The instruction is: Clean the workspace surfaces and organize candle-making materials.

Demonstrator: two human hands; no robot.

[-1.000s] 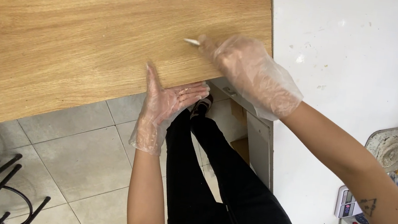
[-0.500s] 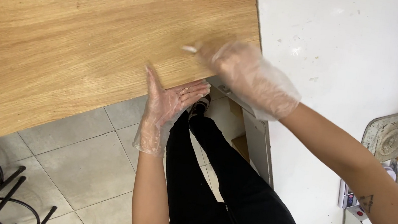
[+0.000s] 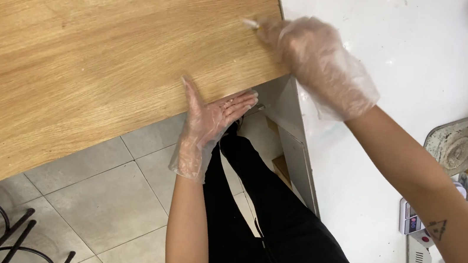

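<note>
The left hand, in a clear plastic glove, is flat and released, palm up, cupped just under the near edge of the wooden surface, thumb against that edge. Farther along the wooden surface, near its right-hand corner, the gloved right hand is clenched on a small pale item whose tip touches the wood. Beyond that corner stands a white counter.

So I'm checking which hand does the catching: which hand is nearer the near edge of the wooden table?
Left. The left hand lies cupped, palm up, right against the wooden table at its near edge. The right hand rests farther along, by the table's corner beside the white counter.
</note>
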